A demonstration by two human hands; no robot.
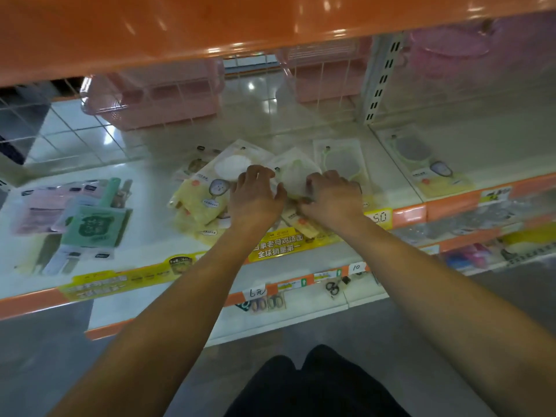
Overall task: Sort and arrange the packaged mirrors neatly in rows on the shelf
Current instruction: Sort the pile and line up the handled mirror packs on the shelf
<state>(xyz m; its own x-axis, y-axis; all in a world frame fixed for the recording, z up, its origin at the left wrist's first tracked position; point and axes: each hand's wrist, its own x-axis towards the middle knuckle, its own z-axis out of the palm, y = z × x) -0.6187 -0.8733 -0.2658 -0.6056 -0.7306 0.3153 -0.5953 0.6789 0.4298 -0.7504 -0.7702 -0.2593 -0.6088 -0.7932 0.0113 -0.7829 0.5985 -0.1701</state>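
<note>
A loose heap of packaged mirrors [207,194] in yellow and white wrappers lies on the white shelf [156,236]. My left hand [255,194] and my right hand [334,194] both sit on the heap, either side of a white round mirror pack [293,176]. The left hand's fingers spread over the packs. My right hand's fingers curl at the white pack's edge; the blur hides the grip. To the right, a green-rimmed mirror pack [341,161] lies flat, and another green-rimmed pack [421,158] lies beyond the shelf divider.
Green and pink packaged items [75,218] lie at the shelf's left. Pink plastic baskets [150,97] stand behind a wire grid. An orange shelf [210,25] hangs overhead. Price labels run along the front edge [279,239]; a lower shelf holds small scissors [332,288].
</note>
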